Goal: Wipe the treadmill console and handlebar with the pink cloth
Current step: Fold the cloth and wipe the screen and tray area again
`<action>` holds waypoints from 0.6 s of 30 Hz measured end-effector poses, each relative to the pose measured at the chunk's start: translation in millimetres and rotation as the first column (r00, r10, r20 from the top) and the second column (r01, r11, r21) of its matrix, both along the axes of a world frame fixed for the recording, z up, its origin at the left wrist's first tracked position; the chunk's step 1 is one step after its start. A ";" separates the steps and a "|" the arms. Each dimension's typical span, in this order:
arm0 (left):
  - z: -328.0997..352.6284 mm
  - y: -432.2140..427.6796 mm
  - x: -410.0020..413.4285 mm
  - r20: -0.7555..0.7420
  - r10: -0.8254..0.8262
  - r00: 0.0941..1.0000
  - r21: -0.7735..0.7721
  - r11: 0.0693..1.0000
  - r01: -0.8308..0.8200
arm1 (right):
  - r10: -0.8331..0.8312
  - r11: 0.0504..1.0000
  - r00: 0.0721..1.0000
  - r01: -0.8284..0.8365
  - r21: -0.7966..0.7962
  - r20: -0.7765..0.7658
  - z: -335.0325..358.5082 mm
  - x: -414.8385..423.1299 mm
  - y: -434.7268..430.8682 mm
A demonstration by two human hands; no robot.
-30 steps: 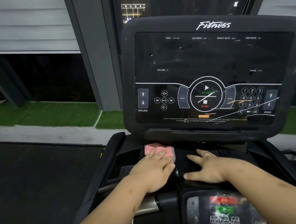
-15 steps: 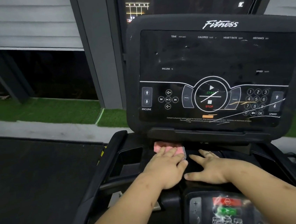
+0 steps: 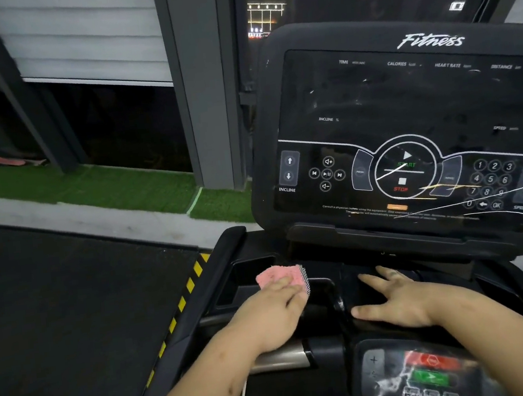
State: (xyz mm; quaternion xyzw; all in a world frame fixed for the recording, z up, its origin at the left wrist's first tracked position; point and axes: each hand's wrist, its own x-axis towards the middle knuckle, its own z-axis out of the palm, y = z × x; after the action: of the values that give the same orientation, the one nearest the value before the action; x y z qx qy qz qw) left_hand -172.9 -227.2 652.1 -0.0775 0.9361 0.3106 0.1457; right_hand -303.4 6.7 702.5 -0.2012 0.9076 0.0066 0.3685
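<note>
"Fitness", "INCLINE", "START", "STOP" on console [image 3: 324, 101]

Green turf [image 3: 117, 187], dark floor [image 3: 56, 316], grey pillar [image 3: 203, 91], perhaps a white shutter [image 3: 82, 39].

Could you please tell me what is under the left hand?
The pink cloth lies under the left hand on the black tray; its far part shows, the rest is covered.

Head-worn view, close, facing console [image 3: 405, 102]
</note>
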 end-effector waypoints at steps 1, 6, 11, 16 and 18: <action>-1.8 -1.8 5.2 0.000 -0.014 1.000 -0.007 1.000 0.014 | -0.003 1.000 1.000 0.003 0.001 0.000 -0.6 -0.5 -0.1; -5.0 -2.2 5.9 0.045 -0.063 0.997 -0.052 0.997 0.065 | -0.005 1.000 1.000 0.005 0.017 0.002 -0.9 -0.5 -1.2; 10.2 -5.7 -15.4 0.077 -0.079 0.994 -0.035 0.996 0.082 | -0.013 0.999 0.998 0.015 0.043 -0.054 0.8 -2.9 -18.5; 5.2 -9.7 -8.7 0.039 -0.110 0.993 -0.098 0.989 0.113 | 0.134 0.990 0.986 -0.137 -0.017 -0.098 -5.9 19.7 -60.4; -1.2 -14.2 -1.1 0.031 -0.113 0.993 -0.087 0.989 0.115 | 0.142 0.990 0.985 -0.142 0.009 -0.097 -8.0 24.6 -71.8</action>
State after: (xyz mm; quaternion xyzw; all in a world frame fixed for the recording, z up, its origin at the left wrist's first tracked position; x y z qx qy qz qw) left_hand -174.0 -241.3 650.8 -0.0343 0.9500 0.2587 0.1716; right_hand -278.8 -65.1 694.6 -0.2645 0.9078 0.0438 0.3225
